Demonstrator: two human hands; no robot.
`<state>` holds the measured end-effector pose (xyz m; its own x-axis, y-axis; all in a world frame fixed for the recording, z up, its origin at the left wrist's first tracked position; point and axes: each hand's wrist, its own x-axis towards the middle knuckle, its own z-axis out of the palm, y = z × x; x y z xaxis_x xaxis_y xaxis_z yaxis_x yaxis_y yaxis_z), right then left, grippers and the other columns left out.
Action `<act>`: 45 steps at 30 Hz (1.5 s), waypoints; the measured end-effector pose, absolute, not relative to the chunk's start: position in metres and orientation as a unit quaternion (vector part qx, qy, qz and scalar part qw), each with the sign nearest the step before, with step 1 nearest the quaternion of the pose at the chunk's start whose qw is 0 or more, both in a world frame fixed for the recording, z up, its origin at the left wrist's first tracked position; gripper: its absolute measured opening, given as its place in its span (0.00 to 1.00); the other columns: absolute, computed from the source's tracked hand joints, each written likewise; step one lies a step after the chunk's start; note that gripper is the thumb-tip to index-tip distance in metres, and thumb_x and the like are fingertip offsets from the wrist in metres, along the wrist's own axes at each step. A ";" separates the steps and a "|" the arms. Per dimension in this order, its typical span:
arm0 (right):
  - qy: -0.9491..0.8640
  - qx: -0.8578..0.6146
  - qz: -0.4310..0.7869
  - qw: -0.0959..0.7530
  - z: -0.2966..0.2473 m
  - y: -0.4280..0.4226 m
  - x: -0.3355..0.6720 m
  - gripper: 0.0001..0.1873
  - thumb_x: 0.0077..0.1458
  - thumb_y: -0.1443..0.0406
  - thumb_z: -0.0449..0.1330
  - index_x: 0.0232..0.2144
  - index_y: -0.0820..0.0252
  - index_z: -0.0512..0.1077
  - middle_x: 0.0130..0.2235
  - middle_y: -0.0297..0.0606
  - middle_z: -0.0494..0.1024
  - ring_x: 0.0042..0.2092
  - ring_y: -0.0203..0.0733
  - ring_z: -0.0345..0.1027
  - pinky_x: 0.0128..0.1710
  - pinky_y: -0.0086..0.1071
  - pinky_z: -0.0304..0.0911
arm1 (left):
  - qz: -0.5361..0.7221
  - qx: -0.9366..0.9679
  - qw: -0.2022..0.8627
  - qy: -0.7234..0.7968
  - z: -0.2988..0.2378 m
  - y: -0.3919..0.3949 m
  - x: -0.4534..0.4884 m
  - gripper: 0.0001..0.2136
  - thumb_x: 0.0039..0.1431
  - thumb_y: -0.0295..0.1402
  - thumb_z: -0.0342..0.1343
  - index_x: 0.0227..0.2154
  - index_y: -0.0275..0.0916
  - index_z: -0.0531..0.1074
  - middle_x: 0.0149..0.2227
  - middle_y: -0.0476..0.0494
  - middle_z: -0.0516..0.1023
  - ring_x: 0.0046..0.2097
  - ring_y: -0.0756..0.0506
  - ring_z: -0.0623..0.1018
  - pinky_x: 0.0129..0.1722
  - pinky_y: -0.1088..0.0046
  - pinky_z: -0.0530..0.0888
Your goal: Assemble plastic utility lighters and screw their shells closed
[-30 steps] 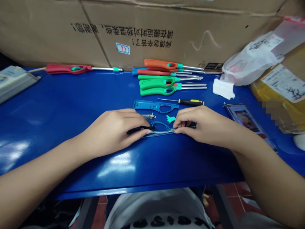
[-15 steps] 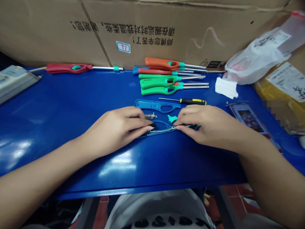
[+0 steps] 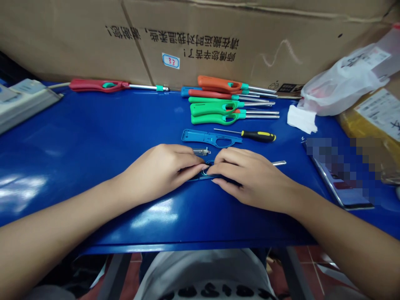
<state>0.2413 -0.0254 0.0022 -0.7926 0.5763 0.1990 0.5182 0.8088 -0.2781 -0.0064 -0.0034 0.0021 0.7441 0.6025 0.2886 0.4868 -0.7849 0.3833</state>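
My left hand (image 3: 168, 173), thumb and fingers pressed together, grips the left part of an open blue lighter casing half (image 3: 200, 178) on the table. My right hand (image 3: 250, 177) is closed over the same half, its fingertips close to my left thumb near the trigger opening. Thin wire shows between the fingertips, but most of the inside is covered. A metal barrel (image 3: 279, 163) sticks out beyond my right hand. Just behind my left fingers lies a small clear fuel tank (image 3: 200, 152). Farther back rests the other blue casing half (image 3: 198, 136).
A black and yellow screwdriver (image 3: 258, 136) lies behind my right hand. Several assembled lighters (image 3: 212, 109) are stacked near the cardboard box (image 3: 93, 41), with a red lighter (image 3: 90, 85) to the left. A phone (image 3: 337, 179), white paper (image 3: 301, 119) and plastic bag (image 3: 331, 87) occupy the right.
My right hand has moved left, closer to my left hand, and now covers the turquoise piece's former spot. The barrel shows to its right. The view has shifted slightly.
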 end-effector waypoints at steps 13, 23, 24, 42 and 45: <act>-0.931 -0.314 0.124 0.139 0.001 -0.025 0.239 0.06 0.67 0.66 0.58 0.41 0.58 0.76 0.43 0.40 0.79 0.44 0.44 0.72 0.45 0.38 0.66 | 0.202 0.922 0.139 0.299 0.001 -0.004 -0.004 0.12 0.72 0.33 0.53 0.39 0.37 0.82 0.38 0.43 0.85 0.39 0.45 0.84 0.42 0.70 0.79; -0.883 -0.314 0.304 0.170 0.029 -0.022 0.258 0.04 0.63 0.70 0.61 0.36 0.56 0.72 0.39 0.32 0.78 0.41 0.35 0.72 0.43 0.29 0.65 | 0.196 0.928 0.125 0.293 0.001 -0.004 -0.005 0.11 0.72 0.34 0.54 0.41 0.37 0.82 0.39 0.44 0.85 0.40 0.44 0.84 0.41 0.70 0.78; -0.884 -0.309 0.315 0.155 0.032 -0.022 0.261 0.04 0.64 0.69 0.61 0.36 0.56 0.72 0.39 0.32 0.78 0.40 0.34 0.72 0.41 0.29 0.66 | 0.195 0.928 0.124 0.293 0.001 -0.004 -0.004 0.11 0.72 0.34 0.54 0.41 0.37 0.82 0.39 0.44 0.85 0.40 0.44 0.84 0.41 0.70 0.79; -0.829 -0.451 0.313 0.108 0.029 -0.008 0.273 0.09 0.60 0.60 0.63 0.31 0.57 0.80 0.34 0.34 0.81 0.32 0.36 0.70 0.31 0.31 0.61 | 0.188 0.930 0.115 0.294 0.000 -0.005 -0.005 0.11 0.71 0.34 0.55 0.44 0.37 0.83 0.39 0.44 0.85 0.40 0.44 0.84 0.43 0.69 0.79; -0.827 -0.451 0.326 0.087 0.028 -0.008 0.273 0.08 0.60 0.63 0.62 0.32 0.57 0.81 0.36 0.35 0.82 0.35 0.38 0.73 0.35 0.33 0.63 | 0.188 0.931 0.115 0.292 0.000 -0.005 -0.005 0.11 0.71 0.35 0.55 0.44 0.38 0.83 0.39 0.44 0.85 0.40 0.44 0.84 0.43 0.69 0.79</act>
